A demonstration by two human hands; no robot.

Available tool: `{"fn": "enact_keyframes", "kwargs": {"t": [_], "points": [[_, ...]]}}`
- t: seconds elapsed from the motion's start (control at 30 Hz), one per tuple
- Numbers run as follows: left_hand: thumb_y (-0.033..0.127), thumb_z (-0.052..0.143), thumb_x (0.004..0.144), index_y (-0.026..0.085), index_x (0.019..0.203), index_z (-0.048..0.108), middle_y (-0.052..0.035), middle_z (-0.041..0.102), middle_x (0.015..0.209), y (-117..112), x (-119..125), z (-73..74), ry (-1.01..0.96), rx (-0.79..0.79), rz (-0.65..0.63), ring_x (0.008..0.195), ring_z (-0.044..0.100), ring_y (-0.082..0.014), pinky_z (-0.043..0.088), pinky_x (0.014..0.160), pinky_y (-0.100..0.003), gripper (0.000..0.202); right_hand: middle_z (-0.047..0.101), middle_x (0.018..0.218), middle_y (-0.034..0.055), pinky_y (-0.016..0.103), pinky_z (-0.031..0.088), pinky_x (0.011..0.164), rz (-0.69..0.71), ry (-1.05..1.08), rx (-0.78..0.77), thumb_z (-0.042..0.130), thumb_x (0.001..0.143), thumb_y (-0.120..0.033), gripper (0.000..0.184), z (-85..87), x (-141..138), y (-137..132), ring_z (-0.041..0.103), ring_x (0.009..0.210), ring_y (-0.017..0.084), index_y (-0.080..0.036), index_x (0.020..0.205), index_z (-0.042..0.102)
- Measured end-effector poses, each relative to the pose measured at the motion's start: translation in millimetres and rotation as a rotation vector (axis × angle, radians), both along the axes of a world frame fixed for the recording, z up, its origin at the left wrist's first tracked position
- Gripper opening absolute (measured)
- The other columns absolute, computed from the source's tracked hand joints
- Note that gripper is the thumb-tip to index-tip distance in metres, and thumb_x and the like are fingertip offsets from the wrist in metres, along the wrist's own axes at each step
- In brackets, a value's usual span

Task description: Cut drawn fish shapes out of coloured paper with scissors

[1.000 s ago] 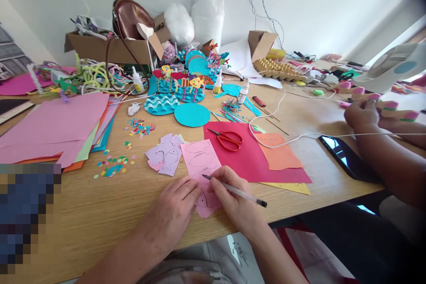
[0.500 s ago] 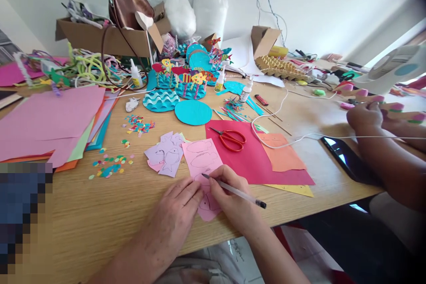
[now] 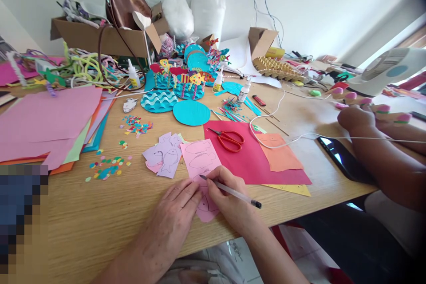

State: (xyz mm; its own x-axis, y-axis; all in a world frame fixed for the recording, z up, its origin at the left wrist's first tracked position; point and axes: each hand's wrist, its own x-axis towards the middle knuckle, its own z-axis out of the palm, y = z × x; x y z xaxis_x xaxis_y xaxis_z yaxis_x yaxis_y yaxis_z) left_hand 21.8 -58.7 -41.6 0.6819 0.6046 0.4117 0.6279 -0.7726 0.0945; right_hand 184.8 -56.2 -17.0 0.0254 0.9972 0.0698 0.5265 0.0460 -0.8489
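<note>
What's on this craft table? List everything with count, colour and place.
pink paper: one, pink, fish outlines, front edge under both hands
pen: one, clear, dark cap, tip on pink paper
lilac fish cut-outs: a few, lilac, left of pink paper
scissors: one, red handles, on red sheet
red sheet: one, red, right of pink paper
paper stack: several sheets, pink on top, far left
glue bottles: three, white, mid-table
phone: one, black, right edge
co-worker's hand: one, far right
left hand: flat on pink paper
right hand: gripping pen
</note>
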Motion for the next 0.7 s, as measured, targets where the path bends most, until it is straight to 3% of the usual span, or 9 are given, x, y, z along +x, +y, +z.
{"fn": "enact_keyframes", "kwargs": {"t": [0.3, 0.7], "points": [[0.003, 0.037, 0.084, 0.010, 0.107, 0.062, -0.0108, 0.069, 0.108, 0.6, -0.2, 0.0, -0.038, 0.054, -0.001, 0.102, 0.063, -0.0234, 0.056, 0.084, -0.038, 0.035, 0.057, 0.059, -0.0032, 0.019, 0.036, 0.048, -0.008, -0.014, 0.035, 0.051, 0.078, -0.017, 0.007, -2.8, 1.3, 0.2, 0.050, 0.050, 0.010, -0.020, 0.072, 0.052], [0.005, 0.038, 0.086, 0.012, 0.103, 0.060, -0.0130, 0.064, 0.108, -2.1, 0.9, -5.2, -0.089, 0.031, 0.038, 0.101, 0.062, -0.0247, 0.057, 0.082, -0.041, 0.029, 0.045, 0.054, -0.0045, 0.022, 0.030, 0.049, 0.038, -0.019, 0.024, 0.046, 0.075, -0.018, 0.010, 3.3, 6.3, -4.6, 0.041, 0.050, 0.011, -0.020, 0.066, 0.045]]}}
